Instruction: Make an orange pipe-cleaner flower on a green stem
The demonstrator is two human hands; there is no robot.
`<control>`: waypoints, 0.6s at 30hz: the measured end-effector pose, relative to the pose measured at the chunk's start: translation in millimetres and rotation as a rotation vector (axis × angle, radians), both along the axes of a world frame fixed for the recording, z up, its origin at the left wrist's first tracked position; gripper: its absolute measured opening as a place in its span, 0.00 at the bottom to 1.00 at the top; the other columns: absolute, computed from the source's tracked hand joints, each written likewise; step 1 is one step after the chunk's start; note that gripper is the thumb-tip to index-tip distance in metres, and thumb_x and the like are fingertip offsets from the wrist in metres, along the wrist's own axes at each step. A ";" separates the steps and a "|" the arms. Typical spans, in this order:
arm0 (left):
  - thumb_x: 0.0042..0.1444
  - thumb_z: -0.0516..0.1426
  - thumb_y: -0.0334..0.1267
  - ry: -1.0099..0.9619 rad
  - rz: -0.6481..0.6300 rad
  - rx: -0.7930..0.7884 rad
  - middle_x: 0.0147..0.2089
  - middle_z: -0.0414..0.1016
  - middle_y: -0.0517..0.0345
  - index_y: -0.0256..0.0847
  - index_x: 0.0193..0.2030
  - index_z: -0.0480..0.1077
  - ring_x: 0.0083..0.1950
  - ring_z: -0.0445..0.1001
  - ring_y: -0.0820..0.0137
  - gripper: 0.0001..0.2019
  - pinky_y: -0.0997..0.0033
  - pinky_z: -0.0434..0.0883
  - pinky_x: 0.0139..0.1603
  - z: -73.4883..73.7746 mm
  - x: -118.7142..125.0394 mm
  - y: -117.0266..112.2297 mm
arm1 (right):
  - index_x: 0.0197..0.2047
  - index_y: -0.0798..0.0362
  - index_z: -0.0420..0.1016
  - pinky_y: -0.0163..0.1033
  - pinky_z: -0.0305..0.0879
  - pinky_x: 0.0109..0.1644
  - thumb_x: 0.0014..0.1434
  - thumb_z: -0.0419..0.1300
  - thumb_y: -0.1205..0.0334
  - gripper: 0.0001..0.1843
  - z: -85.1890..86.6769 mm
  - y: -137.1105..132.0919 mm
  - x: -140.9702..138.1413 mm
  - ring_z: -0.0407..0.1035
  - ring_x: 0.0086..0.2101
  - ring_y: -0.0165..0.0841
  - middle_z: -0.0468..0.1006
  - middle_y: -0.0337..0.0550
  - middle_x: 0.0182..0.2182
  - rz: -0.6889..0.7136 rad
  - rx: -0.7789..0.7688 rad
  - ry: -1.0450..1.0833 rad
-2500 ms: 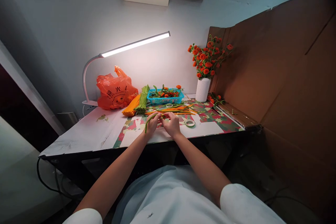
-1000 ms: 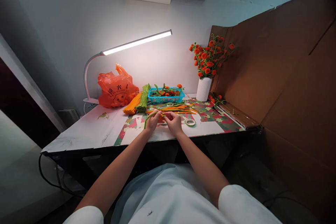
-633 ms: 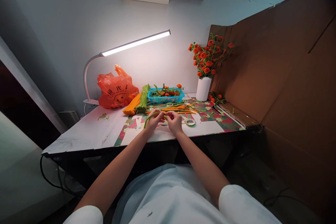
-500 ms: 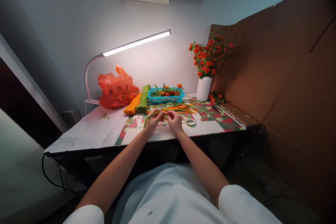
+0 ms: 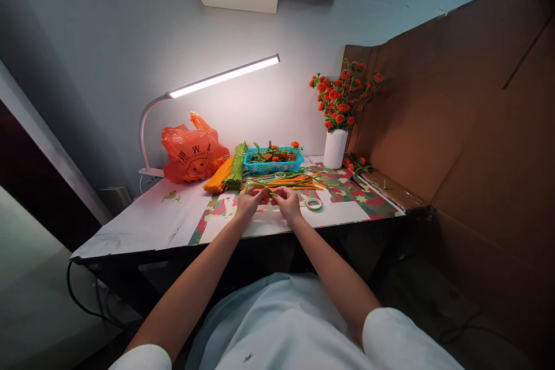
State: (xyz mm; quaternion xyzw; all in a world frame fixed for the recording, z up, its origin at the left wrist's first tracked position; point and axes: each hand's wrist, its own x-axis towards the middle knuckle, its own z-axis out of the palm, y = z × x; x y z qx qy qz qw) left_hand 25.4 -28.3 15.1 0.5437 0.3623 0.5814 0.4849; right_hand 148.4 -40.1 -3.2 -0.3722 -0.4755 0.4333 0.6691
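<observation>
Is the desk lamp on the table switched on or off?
On. The desk lamp has a bar that glows bright white, and it lights the table below.

Lamp (image 5: 225,76) bar blazing white at twelve o'clock, wall (image 5: 108,40) and tabletop (image 5: 143,219) bright beneath it. Seven and four o'clock corners drop into deep shadow. Cardboard (image 5: 455,98) at three glows warm brown. Edges bow, fisheye-style.

Home craft desk: lamp (image 5: 223,76); pipe-cleaner bundles (image 5: 226,173); cardboard wall (image 5: 455,115).
</observation>
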 end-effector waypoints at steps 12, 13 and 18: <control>0.39 0.66 0.56 0.116 -0.014 -0.019 0.24 0.76 0.58 0.37 0.30 0.71 0.22 0.74 0.70 0.23 0.75 0.70 0.21 -3.7 -1.5 3.3 | 0.26 0.52 0.69 0.34 0.68 0.27 0.41 0.65 0.56 0.12 -4.1 5.1 -0.1 0.67 0.20 0.28 0.72 0.33 0.20 0.028 -0.025 -0.064; 0.39 0.66 0.56 0.114 -0.023 -0.019 0.24 0.76 0.57 0.37 0.31 0.71 0.23 0.75 0.70 0.23 0.75 0.70 0.21 -3.9 -1.1 3.0 | 0.26 0.52 0.69 0.34 0.67 0.27 0.42 0.65 0.56 0.11 -4.1 5.0 -0.3 0.67 0.21 0.28 0.72 0.33 0.20 0.017 -0.018 -0.067; 0.39 0.67 0.54 0.068 -0.019 0.022 0.28 0.76 0.58 0.38 0.32 0.70 0.25 0.75 0.70 0.22 0.74 0.72 0.23 -2.5 -0.5 0.6 | 0.26 0.52 0.69 0.35 0.67 0.28 0.43 0.63 0.58 0.09 -2.0 1.7 -0.9 0.68 0.22 0.29 0.73 0.35 0.20 -0.039 0.026 -0.125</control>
